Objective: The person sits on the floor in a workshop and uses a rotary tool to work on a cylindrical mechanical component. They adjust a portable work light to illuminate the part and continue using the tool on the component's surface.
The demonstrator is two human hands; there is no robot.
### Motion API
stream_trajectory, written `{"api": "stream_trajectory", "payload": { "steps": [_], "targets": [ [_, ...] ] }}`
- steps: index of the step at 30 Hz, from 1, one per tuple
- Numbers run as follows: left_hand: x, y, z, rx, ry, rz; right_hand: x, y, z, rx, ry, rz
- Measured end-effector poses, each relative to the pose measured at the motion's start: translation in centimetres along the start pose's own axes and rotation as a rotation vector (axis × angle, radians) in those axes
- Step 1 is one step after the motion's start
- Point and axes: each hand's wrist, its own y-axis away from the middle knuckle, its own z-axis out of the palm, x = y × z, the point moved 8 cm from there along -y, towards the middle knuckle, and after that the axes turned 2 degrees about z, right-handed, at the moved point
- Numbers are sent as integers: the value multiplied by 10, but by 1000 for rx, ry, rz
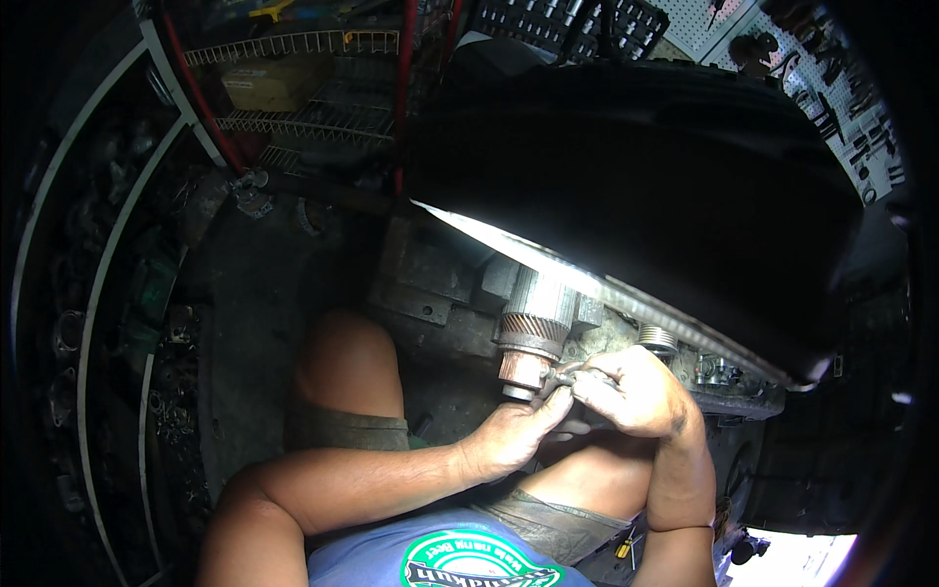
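Observation:
A motor armature with a slotted steel core stands tilted in front of me, its copper-coloured commutator and short shaft end pointing toward me. Just right of the commutator, my left hand and my right hand meet at the fingertips. Both are closed in a pinch. A small greyish piece shows between them, too small to name. The fingers hide most of it, and I cannot tell whether it touches the commutator. A large black lamp shade with a glowing rim hides the armature's far end.
A ribbed pulley and small metal parts lie right of my hands. Metal blocks sit behind the armature. A wire rack holds a cardboard box. Far off are a socket set and a pegboard; a yellow-handled tool lies low right.

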Motion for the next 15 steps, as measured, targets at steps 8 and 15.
{"api": "stream_trajectory", "payload": {
  "steps": [8, 15],
  "targets": [
    [-2, -5, 1, 34, 2, 31, 10, -1, 1, 10, -13, 26],
    [-7, -1, -2, -43, 31, 41, -7, 3, 6, -9, -122, -146]
  ]
}}
